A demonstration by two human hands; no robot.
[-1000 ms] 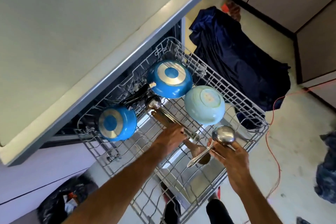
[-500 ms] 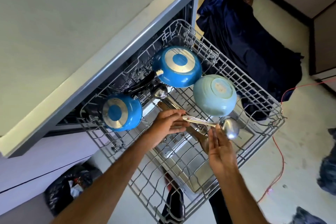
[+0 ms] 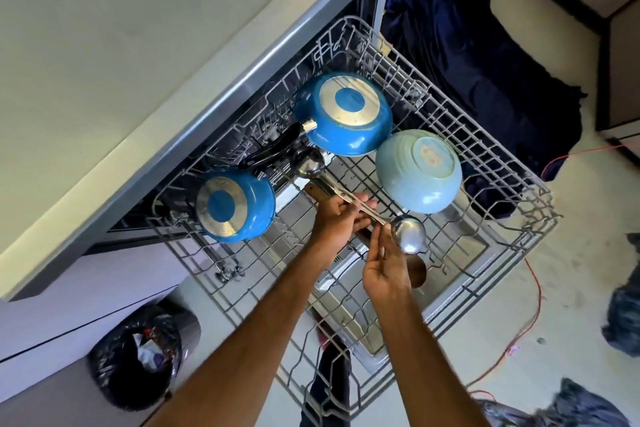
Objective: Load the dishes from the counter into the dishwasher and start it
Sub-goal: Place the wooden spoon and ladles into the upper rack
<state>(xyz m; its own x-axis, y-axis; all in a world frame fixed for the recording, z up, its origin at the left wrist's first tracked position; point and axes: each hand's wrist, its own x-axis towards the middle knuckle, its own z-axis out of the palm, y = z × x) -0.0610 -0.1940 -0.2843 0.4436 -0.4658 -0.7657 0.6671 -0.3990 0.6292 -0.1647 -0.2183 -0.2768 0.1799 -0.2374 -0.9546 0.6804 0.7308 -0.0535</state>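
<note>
Over the dishwasher rack (image 3: pixel 450 107), the left hand (image 3: pixel 337 218) curls its fingers around a steel ladle (image 3: pixel 410 232) handle; the right hand (image 3: pixel 384 270), fingers straight, touches its neck.

I find the wire rack (image 3: pixel 491 149) pulled out. Inverted on it: large blue pan (image 3: pixel 346 114) at 12 o'clock, pale blue bowl (image 3: pixel 419 172) at 2, small blue pan (image 3: pixel 235 206) at 9. A steel ladle (image 3: pixel 308 163) lies near centre.

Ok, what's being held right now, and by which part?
The left hand grips a steel ladle by its handle; the right hand is open beside the ladle's scoop, gripping nothing.
</note>
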